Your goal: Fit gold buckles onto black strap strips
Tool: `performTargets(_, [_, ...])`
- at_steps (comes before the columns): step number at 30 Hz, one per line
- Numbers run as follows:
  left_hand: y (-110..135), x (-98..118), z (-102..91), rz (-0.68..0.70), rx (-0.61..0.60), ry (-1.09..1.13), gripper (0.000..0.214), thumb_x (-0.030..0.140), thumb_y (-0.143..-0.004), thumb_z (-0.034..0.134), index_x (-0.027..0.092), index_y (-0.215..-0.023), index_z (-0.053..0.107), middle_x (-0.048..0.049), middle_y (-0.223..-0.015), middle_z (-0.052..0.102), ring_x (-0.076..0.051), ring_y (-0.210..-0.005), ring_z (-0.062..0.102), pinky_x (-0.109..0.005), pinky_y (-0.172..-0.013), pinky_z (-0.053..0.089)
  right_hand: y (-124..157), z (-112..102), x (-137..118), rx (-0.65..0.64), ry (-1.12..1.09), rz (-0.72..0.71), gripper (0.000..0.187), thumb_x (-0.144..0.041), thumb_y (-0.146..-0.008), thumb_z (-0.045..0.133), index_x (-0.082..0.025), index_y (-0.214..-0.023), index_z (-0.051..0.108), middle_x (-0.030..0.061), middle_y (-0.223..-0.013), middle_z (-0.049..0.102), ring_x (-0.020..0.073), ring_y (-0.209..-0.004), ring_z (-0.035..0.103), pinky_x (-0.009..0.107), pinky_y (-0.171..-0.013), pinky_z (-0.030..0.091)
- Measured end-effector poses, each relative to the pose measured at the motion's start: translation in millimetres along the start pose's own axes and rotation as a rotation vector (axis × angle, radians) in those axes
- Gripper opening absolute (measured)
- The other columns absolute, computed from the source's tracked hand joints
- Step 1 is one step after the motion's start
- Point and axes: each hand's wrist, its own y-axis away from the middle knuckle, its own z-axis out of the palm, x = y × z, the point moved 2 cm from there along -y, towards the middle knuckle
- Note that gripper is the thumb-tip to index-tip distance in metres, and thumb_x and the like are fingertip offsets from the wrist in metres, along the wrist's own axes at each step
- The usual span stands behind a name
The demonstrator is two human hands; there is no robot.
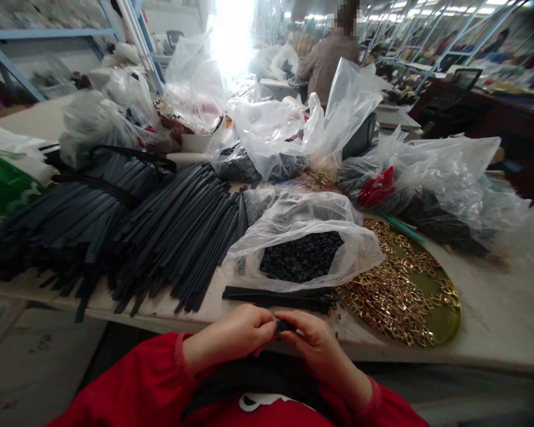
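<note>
Pinching from both sides, the left hand (234, 335) and the right hand (315, 344) meet fingertip to fingertip on a small black piece (283, 325). Both hands are closed narrowly on it, thumbs and forefingers touching it. What exactly the piece is cannot be told, since the fingers cover most of it. It sits between the two hands, just off the near edge of the desk (493, 308), above the person's lap. Red sleeves (160, 373) run back from both wrists. At 6 o'clock from the piece, a white print (253, 402) on the dark garment is cut off and cannot be read.

At 12 o'clock, just beyond the fingers, a short bundle of black strips (276, 298) lies across the desk edge. Behind it, also at 12 o'clock, a clear plastic bag (360, 249) lies open with a heap of small black parts (300, 256) inside. At 2 o'clock from the hands sits a round gold tray (447, 323), touching the bag and covered with small gold metal fittings (391, 296).

At 10 o'clock a large pile of long black straps (178, 237) fans out over the desk, with some ends hanging past its near edge. A green bag (2, 184) lies at 9 o'clock at the far left edge. More clear bags (449, 172) crowd the far side from 11 to 2 o'clock, one of them with something red (376, 188) inside. Beyond them, at 12 o'clock and well apart, another person (324, 62) sits with their back turned.
</note>
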Motion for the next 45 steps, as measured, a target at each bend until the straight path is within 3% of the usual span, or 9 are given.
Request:
performTargets(6, [2,-2,6.7,0.02,0.016,-0.046,0.035,0.035,-0.081,0.035,0.015,-0.067,0.059,0.0037,-0.048,0.048,-0.01,-0.044,0.042,-0.019,-0.041,0.025,7,9,3,0.026,-0.279,0.197,0.022,-0.025,-0.074,0.061,-0.021,-0.096,0.061,0.0018,-0.085,0.067,0.0171,-0.078,0.06,0.029,-0.071,0.047])
performTargets(12, [5,5,13.8,0.074,0.112,-0.125,0.031,0.028,-0.081,0.035,0.016,-0.063,0.057,0.0025,-0.049,0.049,-0.011,-0.048,0.045,-0.02,-0.047,0.027,9,14,0,0.019,-0.231,0.138,0.022,-0.029,-0.074,0.061,-0.021,-0.094,0.063,0.0022,-0.085,0.065,0.0172,-0.077,0.057,0.029,-0.071,0.044])
performTargets(17, [15,2,15.5,0.019,-0.034,-0.002,0.028,0.033,-0.082,0.034,0.017,-0.079,0.057,0.0031,-0.057,0.051,-0.01,-0.047,0.046,-0.018,-0.044,0.032,13,3,3,0.072,-0.387,0.261,0.023,-0.04,-0.072,0.063,-0.018,-0.079,0.06,-0.0034,-0.063,0.055,0.0095,-0.054,0.046,0.021,-0.051,0.036])
performTargets(25, [-6,-8,26.6,-0.028,-0.015,0.095,0.033,0.04,-0.083,0.033,0.015,-0.088,0.054,0.0038,-0.055,0.05,-0.008,-0.039,0.039,-0.017,-0.037,0.027,8,12,5,0.128,-0.553,0.253,0.028,-0.042,-0.067,0.067,-0.017,-0.075,0.056,-0.0042,-0.063,0.055,0.0099,-0.06,0.05,0.022,-0.059,0.038])
performTargets(27, [-11,-10,25.8,-0.042,-0.023,0.158,0.04,0.044,-0.082,0.036,0.015,-0.106,0.049,0.0041,-0.056,0.052,-0.008,-0.039,0.039,-0.017,-0.037,0.028,9,-3,9,0.164,-0.426,0.223,0.029,-0.044,-0.07,0.063,-0.018,-0.081,0.056,-0.0024,-0.067,0.058,0.0123,-0.063,0.053,0.024,-0.06,0.04])
performTargets(30, [-18,-12,20.1,-0.025,-0.006,0.275,0.052,0.052,-0.08,0.039,0.017,-0.118,0.042,0.0056,-0.053,0.049,-0.009,-0.043,0.04,-0.018,-0.041,0.027,12,-58,19,0.396,0.024,0.188,0.026,-0.043,-0.08,0.051,-0.018,-0.085,0.055,0.0009,-0.072,0.059,0.0149,-0.066,0.054,0.025,-0.061,0.041])
performTargets(33, [-27,-10,17.9,0.006,-0.013,0.338,0.046,0.053,-0.079,0.04,0.015,-0.102,0.052,0.0079,-0.046,0.04,-0.008,-0.043,0.035,-0.018,-0.042,0.024,9,-117,28,0.602,0.751,0.263,0.017,-0.031,-0.084,0.046,-0.017,-0.086,0.056,0.0065,-0.083,0.06,0.0188,-0.076,0.056,0.029,-0.069,0.04])
performTargets(36, [-36,-6,20.0,0.011,0.0,0.342,0.037,0.048,-0.079,0.04,0.015,-0.091,0.054,0.0092,-0.044,0.036,-0.007,-0.041,0.03,-0.018,-0.042,0.022,-5,-147,37,0.539,1.223,0.384,0.018,-0.029,-0.083,0.047,-0.015,-0.088,0.058,0.0107,-0.086,0.06,0.0226,-0.078,0.057,0.031,-0.068,0.039])
performTargets(45, [-31,3,25.0,-0.089,0.057,0.255,0.022,0.039,-0.076,0.037,0.018,-0.076,0.046,0.0065,-0.048,0.049,-0.007,-0.036,0.033,-0.017,-0.036,0.023,-15,-144,44,0.46,1.25,0.351,0.013,-0.019,-0.08,0.051,-0.012,-0.086,0.06,0.0144,-0.085,0.062,0.0243,-0.076,0.058,0.032,-0.065,0.036])
